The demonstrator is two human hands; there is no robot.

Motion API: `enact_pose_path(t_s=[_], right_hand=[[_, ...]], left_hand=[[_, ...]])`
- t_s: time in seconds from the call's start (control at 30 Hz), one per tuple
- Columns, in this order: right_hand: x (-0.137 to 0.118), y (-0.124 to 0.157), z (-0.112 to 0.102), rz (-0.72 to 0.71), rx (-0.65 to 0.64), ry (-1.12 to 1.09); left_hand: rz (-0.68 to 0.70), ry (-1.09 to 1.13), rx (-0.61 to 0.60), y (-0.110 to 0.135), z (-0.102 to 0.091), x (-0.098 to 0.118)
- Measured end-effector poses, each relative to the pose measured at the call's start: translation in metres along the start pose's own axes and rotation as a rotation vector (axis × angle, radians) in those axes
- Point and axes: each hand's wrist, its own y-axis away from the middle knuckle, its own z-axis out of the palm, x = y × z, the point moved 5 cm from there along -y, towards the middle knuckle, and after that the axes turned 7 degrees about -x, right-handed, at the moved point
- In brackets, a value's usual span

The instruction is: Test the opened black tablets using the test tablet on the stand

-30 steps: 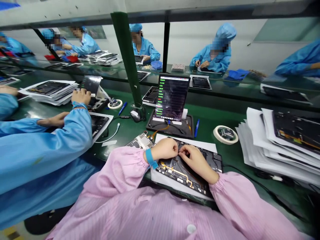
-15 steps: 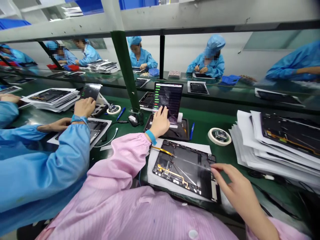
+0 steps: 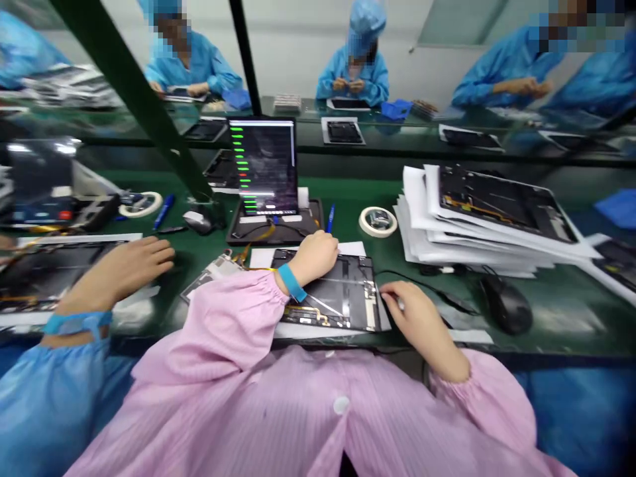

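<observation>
My left hand (image 3: 311, 260), with a blue wristband, rests on the upper edge of a dark opened tablet panel (image 3: 338, 291), its fingers curled out of sight. The panel lies on white paper (image 3: 308, 250) and shows a thin clear film and a gold flex cable (image 3: 313, 315). My right hand (image 3: 417, 318) sits just beyond the panel's right edge, fingertips bunched near a small shiny bit I cannot make out. A small circuit board (image 3: 211, 273) lies beyond my left wrist.
A co-worker's hand (image 3: 116, 271) reaches in at left over another tablet. Ahead stand a lit display (image 3: 263, 165) in a black tray (image 3: 275, 225), a tape roll (image 3: 377, 221) and a blue pen (image 3: 330, 218). Papers with panels (image 3: 477, 212) stack at right, beside a black mouse (image 3: 505, 305).
My left hand has come back from the lit display to the panel's upper edge. My right hand has moved toward the panel's right edge. The whole view has swung and tilted.
</observation>
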Motion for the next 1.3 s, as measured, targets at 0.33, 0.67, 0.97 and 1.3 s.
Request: enact_pose_path(t_s=[0.33, 0.67, 0.97, 1.3], right_hand=[[0.019, 0.012, 0.004, -0.014, -0.157, -0.079], [0.019, 0.013, -0.018, -0.019, -0.298, -0.24], [0.017, -0.005, 0.008, 0.045, -0.146, -0.44], [0.014, 0.006, -0.003, -0.035, -0.151, -0.336]], left_hand=[[0.082, -0.035, 0.036, -0.012, 0.024, -0.005], [-0.096, 0.104, -0.098, -0.008, 0.031, -0.024], [-0.068, 0.149, -0.061, -0.006, 0.032, -0.023], [0.002, 0.201, -0.13, -0.001, 0.031, -0.004]])
